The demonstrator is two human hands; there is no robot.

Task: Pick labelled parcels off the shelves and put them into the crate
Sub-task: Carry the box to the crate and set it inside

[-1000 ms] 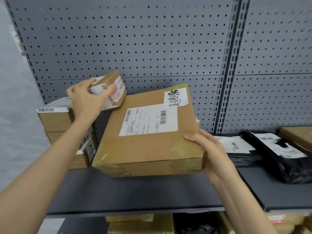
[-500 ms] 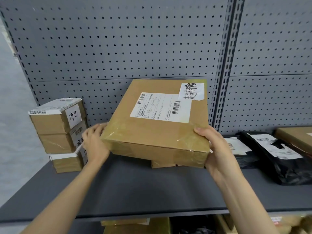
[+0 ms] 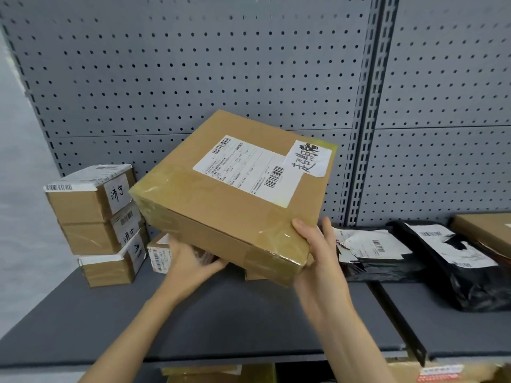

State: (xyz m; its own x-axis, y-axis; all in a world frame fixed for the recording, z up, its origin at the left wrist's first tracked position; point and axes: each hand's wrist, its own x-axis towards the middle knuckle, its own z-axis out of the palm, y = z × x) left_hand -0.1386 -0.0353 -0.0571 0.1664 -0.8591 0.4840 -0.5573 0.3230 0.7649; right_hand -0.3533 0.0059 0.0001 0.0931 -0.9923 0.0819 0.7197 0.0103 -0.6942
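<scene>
1. Currently the right hand (image 3: pixel 322 261) has its grip closed on the near right corner of the large cardboard parcel (image 3: pixel 229 200): thumb on the taped top face, the other fingers behind the right side face.
2. Left hand (image 3: pixel 190 262): placed under the near left part of the parcel's underside. Fingers reach beneath the box and are motion-blurred; whether they curl or lie flat cannot be told.
3. Parcel position: raised above the grey shelf (image 3: pixel 221 322), tilted, with its left corner high. A white shipping label (image 3: pixel 246 167) with barcodes and a handwritten white sticker (image 3: pixel 308 158) are on the top face.
4. Directly beneath the parcel: a small labelled box (image 3: pixel 159 254) just beside the left hand, and part of another cardboard box showing under the near right corner.
5. Left side of the shelf: a stack of three taped boxes (image 3: pixel 96 225), each with a handwritten tag, standing against the perforated back panel (image 3: pixel 193 64).
6. Right side: a black poly mailer (image 3: pixel 370 252) with a torn white label, then a second black poly mailer (image 3: pixel 467 266), then a flat cardboard parcel (image 3: pixel 486 230) at the frame edge.
7. Lower shelf: more cardboard parcels are partly visible below the shelf edge.
</scene>
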